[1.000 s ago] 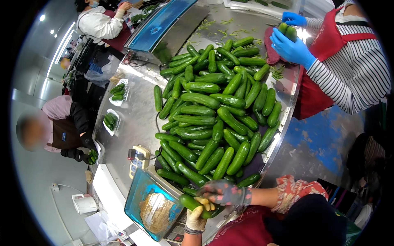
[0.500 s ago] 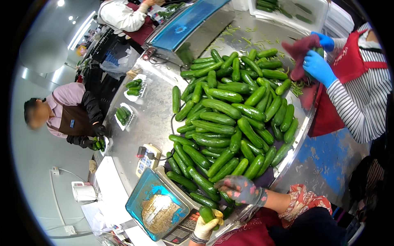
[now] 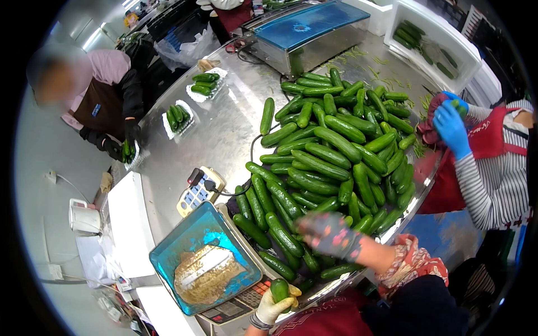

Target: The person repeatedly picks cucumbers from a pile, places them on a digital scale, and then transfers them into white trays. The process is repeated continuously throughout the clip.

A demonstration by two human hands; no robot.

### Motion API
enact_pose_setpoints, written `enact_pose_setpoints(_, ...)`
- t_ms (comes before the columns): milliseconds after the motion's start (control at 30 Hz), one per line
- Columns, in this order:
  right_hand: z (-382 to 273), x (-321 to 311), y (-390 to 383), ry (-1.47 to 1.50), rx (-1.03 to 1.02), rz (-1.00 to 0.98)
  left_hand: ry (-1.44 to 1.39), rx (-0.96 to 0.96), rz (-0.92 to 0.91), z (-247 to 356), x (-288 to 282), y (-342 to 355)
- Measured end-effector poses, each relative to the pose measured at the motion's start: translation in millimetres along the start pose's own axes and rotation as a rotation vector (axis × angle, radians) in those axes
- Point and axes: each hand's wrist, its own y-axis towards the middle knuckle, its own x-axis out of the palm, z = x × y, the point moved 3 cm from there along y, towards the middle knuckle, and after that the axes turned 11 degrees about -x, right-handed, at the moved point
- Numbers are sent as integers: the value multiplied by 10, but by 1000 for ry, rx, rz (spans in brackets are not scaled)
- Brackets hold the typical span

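Note:
My left hand (image 3: pixel 272 305), in a white glove, is closed around a cucumber (image 3: pixel 279 290) at the bottom centre, beside a weighing scale (image 3: pixel 168 263) with a worn blue pan. My right hand (image 3: pixel 328 235), in a grey glove with pink spots, is over the lower part of a large cucumber pile (image 3: pixel 336 145); motion smears its fingers, so whether they grip anything is unclear. The pile lies on the steel table (image 3: pixel 157 157).
A power strip (image 3: pixel 193 199), two filled trays (image 3: pixel 167 124), a blue-topped machine (image 3: pixel 311 25) and a cucumber bin (image 3: pixel 471 67) share the table area. A co-worker (image 3: pixel 103 106) works at left; another (image 3: pixel 487 173) in blue gloves holds cloth and cucumber at right.
My right hand has left the cucumber in my left hand and moved up over the pile. The view has shifted. The co-worker at right has brought a red cloth around the cucumber.

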Motion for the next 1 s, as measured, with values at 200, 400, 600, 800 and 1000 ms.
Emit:
enact_pose_setpoints(200, 795, -908, 206, -786, 364, 161, -4, 15, 26, -3, -35, -43)
enact_pose_setpoints(400, 1219, -981, 16, -434, 522, 168, 18, 0, 16, -11, -72, -34)
enact_pose_setpoints(600, 666, -738, -105, 673, 531, 430, -19, 70, 43, -64, -107, -96)
enact_pose_setpoints(800, -79, 252, -374, 1056, 539, 248, -149, 252, 8, -67, -63, -151)
enact_pose_setpoints(1000, -940, 1299, -645, 901, 142, -43, -459, 473, -107, -395, -396, -436)
